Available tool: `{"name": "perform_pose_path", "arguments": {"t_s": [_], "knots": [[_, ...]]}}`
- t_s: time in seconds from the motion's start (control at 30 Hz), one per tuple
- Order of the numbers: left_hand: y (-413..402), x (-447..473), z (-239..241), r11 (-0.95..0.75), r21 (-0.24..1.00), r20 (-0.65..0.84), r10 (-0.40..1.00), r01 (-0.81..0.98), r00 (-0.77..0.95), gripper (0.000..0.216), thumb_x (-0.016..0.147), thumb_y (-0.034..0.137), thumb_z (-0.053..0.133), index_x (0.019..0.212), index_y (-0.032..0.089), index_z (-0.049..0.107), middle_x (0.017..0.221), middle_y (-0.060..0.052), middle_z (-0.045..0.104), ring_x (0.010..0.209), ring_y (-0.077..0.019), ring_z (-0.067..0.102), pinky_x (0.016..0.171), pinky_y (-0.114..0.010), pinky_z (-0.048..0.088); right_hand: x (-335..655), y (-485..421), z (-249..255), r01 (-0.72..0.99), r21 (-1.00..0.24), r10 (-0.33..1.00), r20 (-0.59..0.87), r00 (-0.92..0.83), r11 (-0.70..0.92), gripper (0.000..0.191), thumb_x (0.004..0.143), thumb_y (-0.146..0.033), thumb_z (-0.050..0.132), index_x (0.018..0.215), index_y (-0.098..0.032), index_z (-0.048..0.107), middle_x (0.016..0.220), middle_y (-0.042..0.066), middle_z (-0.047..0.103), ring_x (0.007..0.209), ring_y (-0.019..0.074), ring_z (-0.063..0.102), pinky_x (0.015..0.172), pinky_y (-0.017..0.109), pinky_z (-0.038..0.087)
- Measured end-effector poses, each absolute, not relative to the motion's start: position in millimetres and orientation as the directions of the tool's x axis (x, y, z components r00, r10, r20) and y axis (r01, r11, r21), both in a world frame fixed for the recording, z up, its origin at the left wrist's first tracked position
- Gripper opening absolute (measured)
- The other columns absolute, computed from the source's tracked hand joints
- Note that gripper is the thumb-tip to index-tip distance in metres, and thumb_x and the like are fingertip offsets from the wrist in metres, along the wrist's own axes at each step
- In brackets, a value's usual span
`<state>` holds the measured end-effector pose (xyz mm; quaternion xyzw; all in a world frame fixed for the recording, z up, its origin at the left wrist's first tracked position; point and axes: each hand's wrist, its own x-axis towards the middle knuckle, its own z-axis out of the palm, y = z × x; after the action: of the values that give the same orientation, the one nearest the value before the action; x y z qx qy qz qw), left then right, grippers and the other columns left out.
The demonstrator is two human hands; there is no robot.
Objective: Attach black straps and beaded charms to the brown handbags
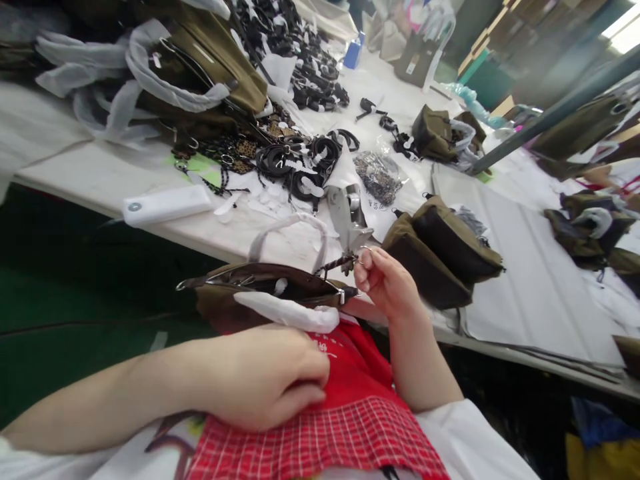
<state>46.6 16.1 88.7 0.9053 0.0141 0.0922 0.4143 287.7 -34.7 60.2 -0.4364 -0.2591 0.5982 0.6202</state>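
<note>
In front of my body an olive-brown handbag (pixel 215 307) sits at the table's edge, its top open and its handles wrapped in white material. My right hand (pixel 383 283) is closed in a pinch on a thin metal ring (pixel 367 249) beside the bag's right end. A dark braided cord (pixel 336 264) runs from near those fingers toward the bag. Below the bag's wrapped front handle (pixel 290 312), my left hand (pixel 270 377) is curled against the red apron. Whatever its fingers may hold is hidden. A metal hand press (pixel 349 213) stands just beyond my right hand.
Coiled black straps (pixel 300 160) and a bag of small parts (pixel 379 175) lie behind the press. More olive bags stand left and right, including a dark-based pair (pixel 445 247). A white bar-shaped object (pixel 167 205) lies near the front edge. A grey pole (pixel 555 113) slants across the right.
</note>
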Motion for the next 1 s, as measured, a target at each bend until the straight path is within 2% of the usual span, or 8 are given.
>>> {"name": "perform_pose_path", "arguments": {"t_s": [0.07, 0.17, 0.33, 0.43, 0.7, 0.8, 0.9, 1.0], "knots": [[19.9, 60.1, 60.2, -0.790, 0.590, -0.013, 0.198, 0.167, 0.980, 0.012, 0.087, 0.027, 0.058, 0.088, 0.025, 0.070, 0.082, -0.002, 0.073, 0.070, -0.0203, 0.069, 0.063, -0.030, 0.053, 295.0, -42.3, 60.1, -0.505, -0.860, 0.957, -0.202, 0.208, -0.072, 0.023, 0.087, -0.035, 0.067, 0.073, -0.018, 0.059, 0.061, -0.001, 0.058, 0.050, 0.0090, 0.048, 0.045, 0.017, 0.036], [31.3, 83.7, 17.8, -0.801, 0.457, -0.121, 0.375, 0.387, 0.919, 0.031, 0.080, 0.034, 0.069, 0.107, 0.019, 0.068, 0.101, -0.011, 0.073, 0.093, -0.0311, 0.069, 0.081, -0.039, 0.054, 302.2, -55.5, 62.1, -0.483, -0.874, 0.935, -0.216, 0.280, -0.057, 0.025, 0.085, -0.035, 0.067, 0.069, -0.018, 0.057, 0.058, -0.001, 0.054, 0.048, 0.0085, 0.045, 0.045, 0.018, 0.033], [56.1, 106.3, -10.6, -0.712, 0.395, -0.202, 0.550, 0.581, 0.810, 0.036, 0.085, 0.048, 0.062, 0.099, 0.014, 0.064, 0.094, -0.015, 0.072, 0.087, -0.0330, 0.070, 0.072, -0.038, 0.051, 316.6, -86.6, 70.7, -0.401, -0.913, 0.920, -0.217, 0.326, -0.074, 0.026, 0.087, -0.035, 0.066, 0.069, -0.018, 0.061, 0.055, -0.001, 0.053, 0.048, 0.0097, 0.046, 0.047, 0.021, 0.031], [73.7, 110.2, -14.9, -0.692, 0.475, -0.153, 0.543, 0.544, 0.825, 0.026, 0.087, 0.043, 0.059, 0.090, 0.018, 0.063, 0.085, -0.009, 0.072, 0.078, -0.0271, 0.069, 0.065, -0.033, 0.046, 321.0, -106.6, 71.7, -0.382, -0.912, 0.943, -0.248, 0.221, -0.150, 0.028, 0.086, -0.035, 0.068, 0.066, -0.016, 0.062, 0.054, -0.001, 0.053, 0.047, 0.0104, 0.045, 0.046, 0.023, 0.028], [92.0, 117.2, -26.2, -0.509, 0.734, -0.075, 0.596, 0.449, 0.800, 0.020, 0.077, 0.039, 0.070, 0.077, 0.019, 0.065, 0.063, 0.002, 0.063, 0.059, -0.0150, 0.057, 0.058, -0.026, 0.041, 269.5, -100.2, 27.4, -0.505, -0.679, 0.826, -0.287, -0.484, -0.532, 0.033, 0.083, -0.038, 0.067, 0.064, -0.013, 0.061, 0.051, -0.001, 0.049, 0.041, 0.0093, 0.040, 0.043, 0.024, 0.028], [100.6, 117.8, -17.2, -0.452, 0.734, -0.123, 0.646, 0.507, 0.753, 0.028, 0.080, 0.047, 0.065, 0.080, 0.020, 0.069, 0.065, 0.002, 0.065, 0.059, -0.0153, 0.058, 0.058, -0.026, 0.043, 246.5, -76.8, 8.2, -0.544, -0.590, 0.793, -0.332, -0.510, -0.597, 0.026, 0.083, -0.032, 0.064, 0.065, -0.015, 0.057, 0.050, -0.003, 0.047, 0.043, 0.0084, 0.038, 0.046, 0.022, 0.030], [105.3, 117.6, -6.1, -0.486, 0.733, -0.113, 0.602, 0.475, 0.790, 0.029, 0.084, 0.045, 0.058, 0.088, 0.020, 0.071, 0.072, 0.000, 0.069, 0.063, -0.0162, 0.061, 0.061, -0.026, 0.045, 232.8, -52.8, -8.0, -0.594, -0.553, 0.810, -0.439, -0.389, -0.585, 0.022, 0.084, -0.027, 0.056, 0.065, -0.017, 0.052, 0.050, -0.003, 0.047, 0.043, 0.0081, 0.034, 0.045, 0.021, 0.025], [101.2, 117.3, -3.0, -0.463, 0.773, -0.080, 0.607, 0.434, 0.790, 0.023, 0.083, 0.039, 0.056, 0.079, 0.019, 0.067, 0.069, 0.000, 0.067, 0.061, -0.0152, 0.059, 0.059, -0.026, 0.044, 225.0, -36.7, -17.8, -0.652, -0.524, 0.810, -0.526, -0.259, -0.548, 0.021, 0.083, -0.027, 0.049, 0.064, -0.018, 0.050, 0.050, -0.003, 0.046, 0.042, 0.0086, 0.031, 0.043, 0.020, 0.023]]}}
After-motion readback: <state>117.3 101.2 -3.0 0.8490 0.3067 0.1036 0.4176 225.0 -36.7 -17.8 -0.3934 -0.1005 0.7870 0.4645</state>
